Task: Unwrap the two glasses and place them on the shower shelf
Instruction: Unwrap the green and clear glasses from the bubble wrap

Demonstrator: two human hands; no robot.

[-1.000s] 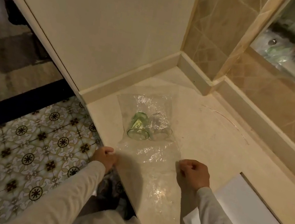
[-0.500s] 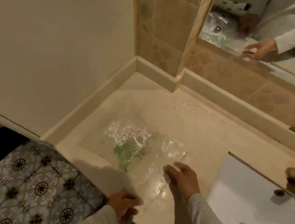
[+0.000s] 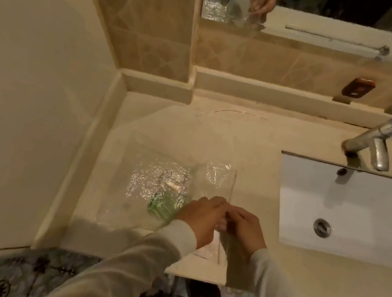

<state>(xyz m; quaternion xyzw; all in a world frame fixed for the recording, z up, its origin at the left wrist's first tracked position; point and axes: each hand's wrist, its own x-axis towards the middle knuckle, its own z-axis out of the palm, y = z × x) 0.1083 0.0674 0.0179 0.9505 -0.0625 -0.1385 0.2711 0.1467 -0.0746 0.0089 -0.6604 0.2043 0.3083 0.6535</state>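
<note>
A sheet of clear plastic wrap (image 3: 157, 167) lies crumpled on the beige counter (image 3: 256, 143) left of the sink. A green glass (image 3: 162, 206) lies on its side inside the wrap; a clear glass (image 3: 174, 186) beside it is hard to make out. My left hand (image 3: 199, 217) and my right hand (image 3: 245, 229) meet just right of the green glass, near the counter's front edge. Both have curled fingers and pinch a folded flap of the wrap (image 3: 219, 178) between them. The shower shelf is not in view.
A white sink basin (image 3: 353, 202) with a metal tap (image 3: 379, 144) sits to the right. A mirror (image 3: 320, 2) and tiled wall rise behind, with two brown holders (image 3: 357, 86) on the tiles. A plain wall bounds the left; patterned floor lies below.
My hands have left the wrap's outer corners and come together at its right near edge. The wrap is now folded over the glasses. The view has swung right, showing the sink.
</note>
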